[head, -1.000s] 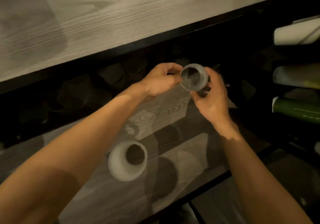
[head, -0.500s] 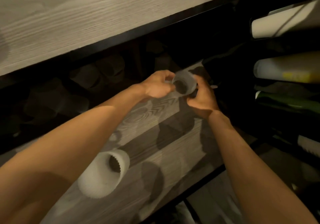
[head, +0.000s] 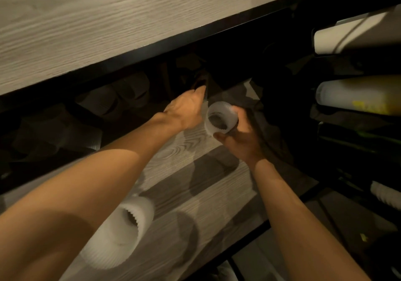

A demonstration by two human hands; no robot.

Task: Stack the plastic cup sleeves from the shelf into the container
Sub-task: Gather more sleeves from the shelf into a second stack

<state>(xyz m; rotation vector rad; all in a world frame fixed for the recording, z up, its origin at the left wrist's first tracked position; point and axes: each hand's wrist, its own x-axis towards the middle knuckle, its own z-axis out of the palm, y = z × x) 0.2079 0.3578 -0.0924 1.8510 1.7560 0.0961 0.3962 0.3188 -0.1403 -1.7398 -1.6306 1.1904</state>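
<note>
A small translucent white ribbed cup sleeve (head: 220, 118) is held over the lower shelf board by my right hand (head: 240, 142), which grips it from the right and below, its opening facing me. My left hand (head: 186, 109) is off the sleeve and stretches into the dark back of the shelf, fingers extended toward dim brown sleeves; its fingertips fade into shadow. A tall white ribbed stack of sleeves (head: 117, 235) lies on its side on the shelf board near my left forearm, its mouth facing up and to the right.
The wood-grain upper shelf (head: 108, 20) with a black front edge overhangs the space. Several dim brown sleeves (head: 130, 94) sit at the back of the lower shelf (head: 195, 194). Rolls of paper or film (head: 358, 94) lie stacked in a rack on the right.
My left hand has let go of the small sleeve and reached deeper into the shelf. My right hand alone holds the sleeve now. The view has shifted nearer, and the white stack looks larger.
</note>
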